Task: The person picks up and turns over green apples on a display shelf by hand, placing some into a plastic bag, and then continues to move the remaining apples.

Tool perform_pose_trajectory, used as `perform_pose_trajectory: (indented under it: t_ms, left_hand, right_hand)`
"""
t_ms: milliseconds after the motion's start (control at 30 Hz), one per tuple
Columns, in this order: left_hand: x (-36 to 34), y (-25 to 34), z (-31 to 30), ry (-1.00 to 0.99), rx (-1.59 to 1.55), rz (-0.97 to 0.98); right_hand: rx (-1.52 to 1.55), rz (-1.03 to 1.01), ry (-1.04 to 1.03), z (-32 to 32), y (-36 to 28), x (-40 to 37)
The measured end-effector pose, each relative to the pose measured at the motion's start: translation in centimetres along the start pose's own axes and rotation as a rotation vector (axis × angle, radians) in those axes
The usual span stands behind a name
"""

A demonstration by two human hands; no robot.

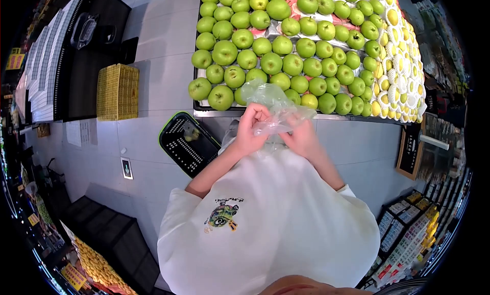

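Note:
Between my two hands hangs a clear plastic bag [278,103], crumpled and thin, with nothing visible inside it. My left hand [253,126] has its fingers curled closed on the bag's left side. On the other side my right hand [301,135] grips the bag, its fingers partly hidden behind the film. Just beyond the bag lie rows of green apples [272,63] on a display stand. The bag's upper part overlaps the front row of apples in view.
A black basket [189,144] with a green rim stands on the floor at left, a small bagged item inside. Fruit in white foam nets [400,65] fills the display's right side. A yellow woven basket [118,92] stands farther left. A dark sign [410,151] is at right.

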State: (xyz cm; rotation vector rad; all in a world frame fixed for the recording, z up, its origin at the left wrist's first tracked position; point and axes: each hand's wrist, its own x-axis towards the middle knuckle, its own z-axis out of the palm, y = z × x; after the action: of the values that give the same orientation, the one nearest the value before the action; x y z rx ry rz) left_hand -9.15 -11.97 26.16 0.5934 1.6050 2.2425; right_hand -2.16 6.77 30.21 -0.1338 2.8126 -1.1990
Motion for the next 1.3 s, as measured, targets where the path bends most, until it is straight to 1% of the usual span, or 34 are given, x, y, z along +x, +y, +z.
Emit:
perform_pose_trajectory:
  t_ms: [33, 67, 100, 167, 200, 267, 300, 367, 400, 433, 467, 500, 567, 600, 633, 700, 733, 800, 833, 900, 933, 1000, 1033, 1100, 1133, 1200, 1233, 1300]
  left_hand:
    - [-0.3, 0.4, 0.0, -0.062, -0.039, 0.001]
    - [-0.8, 0.0, -0.4, -0.094, 0.081, 0.047]
    - [-1.2, 0.1, -0.3, -0.066, 0.089, 0.037]
    - [-2.0, 0.6, 0.1, -0.074, 0.067, 0.016]
    - [-2.5, 1.0, 0.4, -0.053, 0.071, 0.01]
    - [-3.2, 2.2, 0.6, 0.05, -0.133, -0.176]
    - [-3.6, 2.5, 0.4, 0.062, -0.128, -0.175]
    - [-4.2, 3.3, -0.2, 0.189, -0.105, -0.151]
    - [-4.4, 4.0, -0.2, 0.291, -0.05, -0.159]
    - [-4.4, 4.8, -0.4, 0.387, 0.005, -0.167]
    - [-4.4, 5.2, -0.8, 0.444, 0.015, -0.189]
    - [-4.4, 5.5, -1.3, 0.497, 0.025, -0.212]
    - [-5.2, 5.5, -2.3, 0.51, 0.304, -0.211]
    - [-5.3, 5.9, -2.2, 0.509, 0.6, -0.163]
    - [-4.9, 6.4, -0.9, 0.538, 0.868, -0.037]
    - [-4.1, 8.5, 1.2, 0.48, 1.373, 0.373]
    - [-4.5, 9.4, 2.1, 0.455, 1.363, 0.375]
    - [-5.2, 10.9, 3.7, -0.154, 1.015, 0.475]
    - [-4.6, 11.0, 4.6, -0.171, 1.004, 0.478]
    - [-2.4, 10.6, 6.0, -0.429, 0.954, 0.118]
    - [-1.7, 9.7, 5.7, -0.447, 0.951, 0.126]
    - [-0.7, 6.7, 4.4, -0.642, 1.044, -0.201]
    - [-0.3, 5.6, 4.2, -0.664, 1.043, -0.195]
    - [0.2, 3.6, 3.8, -0.709, 1.159, -0.335]
    - [-0.3, 2.4, 3.3, -0.733, 1.159, -0.331]
    - [-0.9, 0.8, 2.7, -0.687, 1.238, -0.49]
    - [-0.9, 0.7, 2.5, -0.707, 1.241, -0.485]
    - [-0.5, 1.0, 2.4, -0.732, 1.41, -0.311]
  right_hand:
    - [-0.1, -0.026, 0.08, 0.2, 0.1, 0.2]
    - [-0.199, -0.054, 0.163, 0.4, 0.3, 0.4]
    - [-0.186, -0.065, 0.138, 0.6, 0.7, 0.6]
    - [-0.218, -0.115, 0.008, 0.7, 1.7, 1.0]
    - [-0.209, -0.124, -0.01, 0.9, 2.2, 1.5]
    - [-0.112, -0.065, -0.06, 1.4, 3.0, 2.5]
    - [-0.108, -0.074, -0.068, 1.3, 3.0, 2.5]
    - [-0.209, -0.057, -0.17, 0.9, 3.0, 2.5]
    - [-0.208, -0.05, -0.168, 1.2, 3.4, 2.2]
    - [-0.225, -0.115, -0.146, 1.7, 4.2, 2.0]
    - [-0.243, -0.173, -0.122, 2.0, 4.6, 1.7]
    - [-0.243, -0.154, -0.112, 1.7, 4.4, 1.7]
    - [-0.397, -0.17, -0.304, 1.0, 3.6, 2.0]
    - [-0.451, -0.201, -0.265, 1.8, 4.5, 1.9]
    - [-0.451, -0.17, -0.254, 1.8, 4.5, 1.9]
    - [-0.386, -0.247, -0.163, 1.4, 4.2, 1.9]
    - [-0.385, -0.222, -0.154, 1.2, 3.9, 1.8]
    - [-0.253, -0.338, -0.173, 0.1, 3.4, 1.5]
    - [-0.255, -0.32, -0.164, -0.5, 3.0, 1.1]
    - [-0.136, -0.289, -0.294, -1.4, 2.5, 0.4]
    - [-0.138, -0.278, -0.279, -1.5, 2.5, -0.1]
    - [-0.16, -0.194, -0.381, -1.8, 2.7, -1.1]
    - [-0.157, -0.178, -0.366, -2.2, 2.6, -1.5]
    - [-0.282, -0.183, -0.412, -3.3, 2.5, -2.5]
    - [-0.275, -0.165, -0.399, -3.1, 2.7, -3.2]
    - [-0.187, -0.126, -0.431, -2.7, 3.4, -4.6]
    - [-0.182, -0.112, -0.418, -2.8, 3.3, -5.0]
    - [-0.171, -0.029, -0.367, -3.1, 3.1, -5.7]
